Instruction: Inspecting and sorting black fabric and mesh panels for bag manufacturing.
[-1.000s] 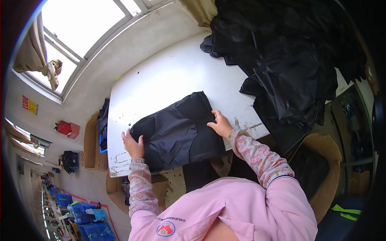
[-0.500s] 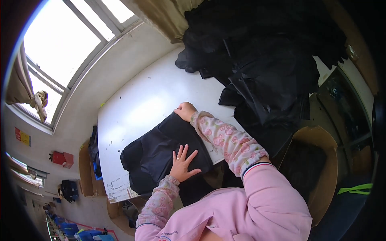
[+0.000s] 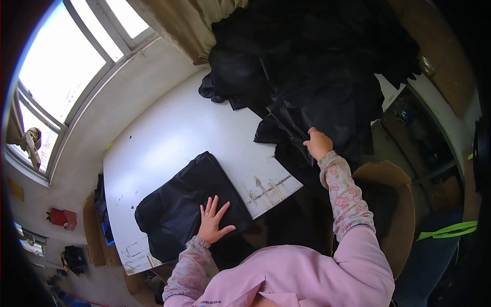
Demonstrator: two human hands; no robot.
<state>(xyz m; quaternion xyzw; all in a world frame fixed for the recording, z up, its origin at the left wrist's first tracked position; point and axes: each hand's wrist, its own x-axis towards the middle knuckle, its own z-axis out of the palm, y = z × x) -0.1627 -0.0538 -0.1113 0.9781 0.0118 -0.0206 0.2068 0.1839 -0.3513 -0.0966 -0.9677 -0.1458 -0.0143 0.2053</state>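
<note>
A folded stack of black cloth (image 3: 171, 204) lies on the near part of the white table. My left hand (image 3: 212, 223) rests flat on its near right part, fingers spread, a ring on one finger. To the right, my right hand (image 3: 319, 145) is at the near edge of a large heap of black cloth (image 3: 317, 66), its fingers closed on a fold of it. The fingertips are partly hidden against the dark cloth. Both my forearms wear flowered sleeve covers.
The white table (image 3: 169, 133) has a worn, stained near corner by the gap between the cloths. An open cardboard box (image 3: 404, 204) stands below at the right, another box (image 3: 94, 235) beyond the table's left edge. A tan curtain (image 3: 189, 30) hangs at the back.
My right hand has left the far corner of the folded cloth and moved right to the heap, closing on its edge. The left hand stays flat on the folded cloth. The view has shifted.
</note>
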